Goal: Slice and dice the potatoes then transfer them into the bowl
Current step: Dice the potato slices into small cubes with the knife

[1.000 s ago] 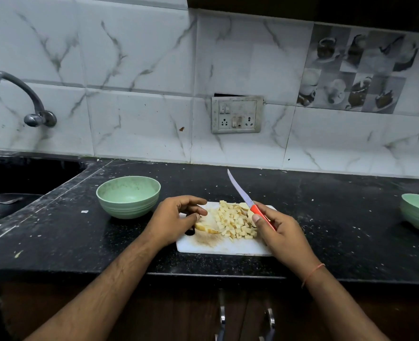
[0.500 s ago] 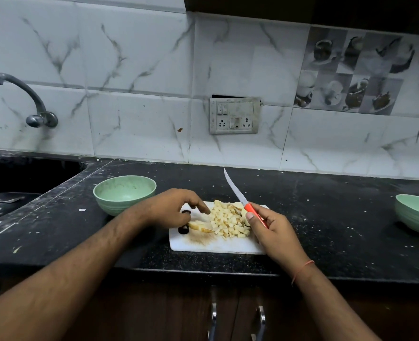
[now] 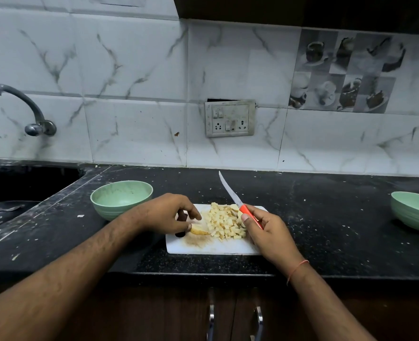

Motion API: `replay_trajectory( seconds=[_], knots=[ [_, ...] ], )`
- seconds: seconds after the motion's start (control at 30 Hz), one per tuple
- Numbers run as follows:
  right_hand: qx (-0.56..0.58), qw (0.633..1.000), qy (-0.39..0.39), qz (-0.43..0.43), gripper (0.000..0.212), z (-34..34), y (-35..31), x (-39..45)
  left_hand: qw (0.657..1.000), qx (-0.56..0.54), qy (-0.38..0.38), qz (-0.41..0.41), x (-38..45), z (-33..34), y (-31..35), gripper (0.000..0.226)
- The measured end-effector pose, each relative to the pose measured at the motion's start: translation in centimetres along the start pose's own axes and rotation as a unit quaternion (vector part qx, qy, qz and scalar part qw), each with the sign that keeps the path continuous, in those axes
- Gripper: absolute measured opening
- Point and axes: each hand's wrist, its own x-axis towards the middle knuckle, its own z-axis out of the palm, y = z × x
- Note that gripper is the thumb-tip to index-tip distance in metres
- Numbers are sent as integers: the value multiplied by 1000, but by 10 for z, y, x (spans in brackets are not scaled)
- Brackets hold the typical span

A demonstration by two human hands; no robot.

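Left hand (image 3: 165, 215) pinches curved potato slice (image 3: 199, 231) on smooth white cutting board (image 3: 213, 246), speckled black desk (image 3: 326, 217). Right hand (image 3: 268, 233) grips red-handled knife (image 3: 238, 201) over heaped pale potato cubes (image 3: 224, 222). Round green bowl (image 3: 121, 198) sits just left.

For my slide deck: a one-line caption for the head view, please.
Left hand pinches a potato slice beside diced potato on the cutting board; right hand holds the knife.
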Motion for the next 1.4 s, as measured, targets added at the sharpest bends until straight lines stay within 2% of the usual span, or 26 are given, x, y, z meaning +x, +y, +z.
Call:
replay_trajectory(
  seconds=[0.1, 0.2, 0.5, 0.7, 0.87, 0.97, 1.03, 1.13, 1.23, 1.4],
  knots=[
    [-3, 1000, 0, 1, 35, 1, 0, 0, 998, 13, -47, 44, 3, -2, 1, 38],
    [-4, 1000, -1, 6, 36, 1, 0, 0, 994, 41, -72, 70, 5, -1, 5, 33],
    [-38, 999, 12, 30, 31, 1, -7, 0, 997, 67, -24, 43, -5, 3, 8, 25],
    [-47, 998, 19, 37, 29, 1, -11, -1, 996, 28, 80, -33, -21, 20, 11, 20],
    [-63, 997, 15, 31, 34, 2, -15, -6, 979, -94, 162, -77, -27, 44, 4, 17],
    [-70, 997, 23, 17, 34, 2, -22, -11, 963, -173, 189, -90, -32, 56, 0, 18],
    [-102, 994, 25, 1, 36, 5, -30, -19, 961, -185, 186, -83, -33, 58, -3, 18],
    [-218, 976, -7, 6, 44, 13, -51, -38, 962, -183, 185, -80, -32, 59, -4, 16],
    [-344, 937, -60, 0, 47, 26, -85, -60, 960, -185, 196, -80, -31, 61, -3, 16],
    [-461, 881, -107, -4, 48, 46, -112, -70, 960, -180, 199, -85, -31, 63, -3, 15]
  ],
)
